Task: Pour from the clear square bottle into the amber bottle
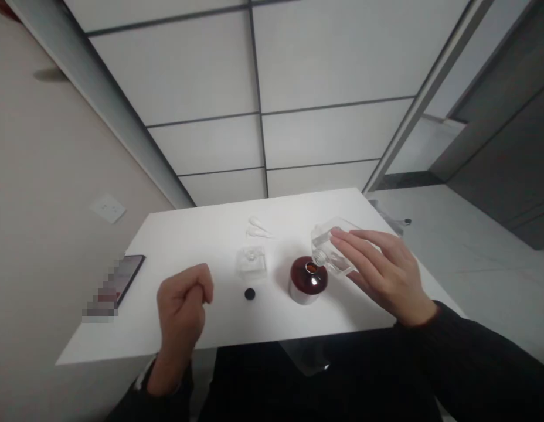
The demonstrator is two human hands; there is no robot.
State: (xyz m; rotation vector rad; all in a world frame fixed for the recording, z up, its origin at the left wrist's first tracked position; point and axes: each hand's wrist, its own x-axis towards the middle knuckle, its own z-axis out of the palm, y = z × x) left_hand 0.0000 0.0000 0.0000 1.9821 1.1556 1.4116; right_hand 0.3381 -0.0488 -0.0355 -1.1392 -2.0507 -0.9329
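Observation:
My right hand point(384, 272) grips a clear square glass bottle point(329, 249), tilted with its neck down at the open mouth of a dark red-brown glass bottle point(308, 280). That dark bottle stands upright on the white table point(188, 252). My left hand point(183, 310) is a loose fist above the table's near edge, holding nothing visible. A black round cap point(250, 294) lies just right of that fist. Beyond it stands a smaller clear square glass bottle point(251, 262), and two translucent droppers point(258, 227) lie farther back.
A phone point(126, 278) with a blurred patch over it lies at the table's left edge, beside a beige wall with a white socket plate point(107, 208). A grey object point(390, 217) sits past the table's far right corner. The floor is pale tile.

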